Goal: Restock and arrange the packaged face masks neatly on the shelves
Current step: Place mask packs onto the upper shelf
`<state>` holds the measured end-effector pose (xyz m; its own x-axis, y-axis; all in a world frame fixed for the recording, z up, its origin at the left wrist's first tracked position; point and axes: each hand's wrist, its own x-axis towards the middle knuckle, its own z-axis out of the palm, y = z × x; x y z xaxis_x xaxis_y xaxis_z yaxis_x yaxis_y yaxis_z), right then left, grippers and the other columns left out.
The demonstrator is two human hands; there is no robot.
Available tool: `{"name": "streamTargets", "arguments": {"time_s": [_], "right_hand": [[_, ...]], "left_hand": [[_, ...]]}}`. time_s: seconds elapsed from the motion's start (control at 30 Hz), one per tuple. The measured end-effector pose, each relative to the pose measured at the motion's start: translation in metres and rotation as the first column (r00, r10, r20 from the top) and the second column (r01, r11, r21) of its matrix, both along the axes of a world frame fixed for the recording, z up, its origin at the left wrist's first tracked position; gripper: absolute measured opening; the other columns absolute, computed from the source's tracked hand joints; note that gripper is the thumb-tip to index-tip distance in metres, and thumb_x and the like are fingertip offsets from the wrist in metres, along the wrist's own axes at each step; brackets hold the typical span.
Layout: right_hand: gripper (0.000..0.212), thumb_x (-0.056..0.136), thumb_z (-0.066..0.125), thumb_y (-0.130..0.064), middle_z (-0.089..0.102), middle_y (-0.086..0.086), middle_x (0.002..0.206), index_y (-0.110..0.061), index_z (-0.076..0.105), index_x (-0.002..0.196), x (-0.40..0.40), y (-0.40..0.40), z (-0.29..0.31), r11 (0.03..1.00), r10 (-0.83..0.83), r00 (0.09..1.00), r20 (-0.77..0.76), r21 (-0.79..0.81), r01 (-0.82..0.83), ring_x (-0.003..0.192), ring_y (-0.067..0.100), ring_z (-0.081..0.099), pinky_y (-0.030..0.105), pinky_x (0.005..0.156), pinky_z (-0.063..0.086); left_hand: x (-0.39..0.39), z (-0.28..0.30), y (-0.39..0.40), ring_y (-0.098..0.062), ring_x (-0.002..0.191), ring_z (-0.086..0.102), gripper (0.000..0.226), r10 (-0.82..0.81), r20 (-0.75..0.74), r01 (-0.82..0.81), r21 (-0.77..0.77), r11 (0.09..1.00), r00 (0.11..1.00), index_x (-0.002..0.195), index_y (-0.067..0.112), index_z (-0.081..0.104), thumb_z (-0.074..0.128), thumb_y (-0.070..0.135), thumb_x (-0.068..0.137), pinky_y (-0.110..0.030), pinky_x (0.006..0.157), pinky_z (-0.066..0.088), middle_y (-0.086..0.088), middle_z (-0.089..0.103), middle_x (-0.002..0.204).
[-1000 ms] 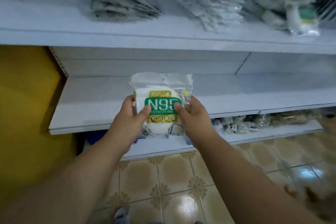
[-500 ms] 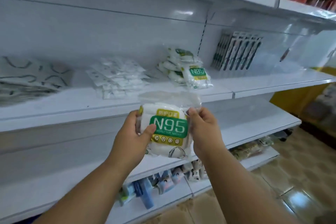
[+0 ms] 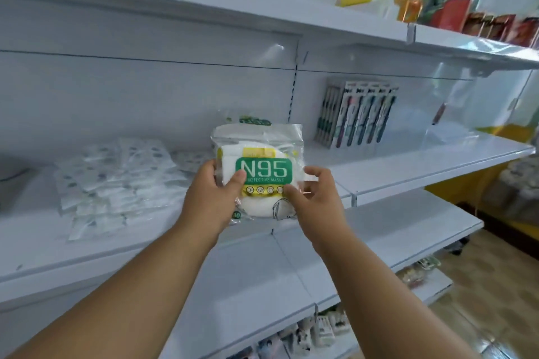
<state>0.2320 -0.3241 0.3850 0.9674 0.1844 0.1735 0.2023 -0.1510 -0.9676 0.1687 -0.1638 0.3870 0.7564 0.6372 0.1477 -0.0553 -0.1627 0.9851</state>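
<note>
A clear pack of white N95 masks (image 3: 262, 166) with a green and yellow label is held upright over the middle shelf (image 3: 408, 172). My left hand (image 3: 211, 198) grips its left edge, thumb on the label. My right hand (image 3: 313, 198) pinches its lower right corner. Behind the pack, the green top of another N95 pack (image 3: 255, 120) peeks out; the rest of that stack is hidden. A loose pile of clear-wrapped white masks (image 3: 116, 183) lies on the same shelf to the left.
Toothbrush packs (image 3: 357, 114) lean against the back panel to the right. The top shelf holds colourful packets (image 3: 455, 0). A bare lower shelf (image 3: 393, 230) juts out below, small items (image 3: 320, 329) sit on the bottom shelf, and tiled floor (image 3: 481, 285) lies at the right.
My view rose from the lower shelves to the middle shelf. Both hands carried the N95 pack up and forward, in front of the N95 stack.
</note>
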Motion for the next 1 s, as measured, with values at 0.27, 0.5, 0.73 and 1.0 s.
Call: {"name": "streamTargets", "arguments": {"time_s": [0.27,0.5,0.73,1.0], "right_hand": [[0.036,0.092,0.066,-0.032,0.057,-0.003,0.119,-0.020,0.054,0.125,0.171,0.040,0.053,0.982,0.080,0.963,0.258,-0.185,-0.032,0.093,0.015,0.061,0.028,0.075,0.049],[0.038,0.098,0.058,-0.036,0.051,0.007,0.131,-0.016,0.055,0.131,0.251,0.075,0.053,0.846,0.255,0.915,0.314,-0.531,-0.054,0.094,0.018,0.054,0.026,0.079,0.041],[0.036,0.101,0.047,-0.038,0.049,0.001,0.132,-0.022,0.056,0.132,0.250,0.073,0.043,0.764,0.264,0.793,0.549,-0.621,0.176,0.123,0.024,0.041,0.035,0.103,0.033],[0.025,0.086,0.067,-0.019,0.065,0.010,0.110,-0.012,0.070,0.110,0.192,0.078,0.037,0.910,0.258,0.658,0.708,-0.406,0.080,0.100,0.034,0.058,0.041,0.085,0.046]], "left_hand": [[0.144,0.044,0.029,-0.019,0.091,0.069,0.027,0.229,-0.039,-0.216,0.207,0.954,0.973,0.111,0.020,0.064,0.074,0.029,0.086,-0.037,0.082,0.058,0.003,0.071,0.105],[0.208,0.051,0.047,-0.033,0.118,0.058,0.058,0.467,-0.213,-0.291,0.548,0.784,0.858,0.137,0.011,0.051,0.066,0.045,0.092,-0.031,0.080,0.038,-0.014,0.058,0.132],[0.207,0.037,0.041,-0.035,0.118,0.054,0.049,0.530,-0.144,-0.329,0.641,0.693,0.836,0.138,0.016,0.053,0.058,0.043,0.098,-0.037,0.091,0.044,-0.014,0.048,0.133],[0.146,0.017,0.016,-0.037,0.084,0.063,0.028,0.471,0.101,-0.354,0.800,0.485,0.876,0.115,0.008,0.066,0.069,0.019,0.089,-0.037,0.073,0.050,-0.015,0.061,0.116]]}}
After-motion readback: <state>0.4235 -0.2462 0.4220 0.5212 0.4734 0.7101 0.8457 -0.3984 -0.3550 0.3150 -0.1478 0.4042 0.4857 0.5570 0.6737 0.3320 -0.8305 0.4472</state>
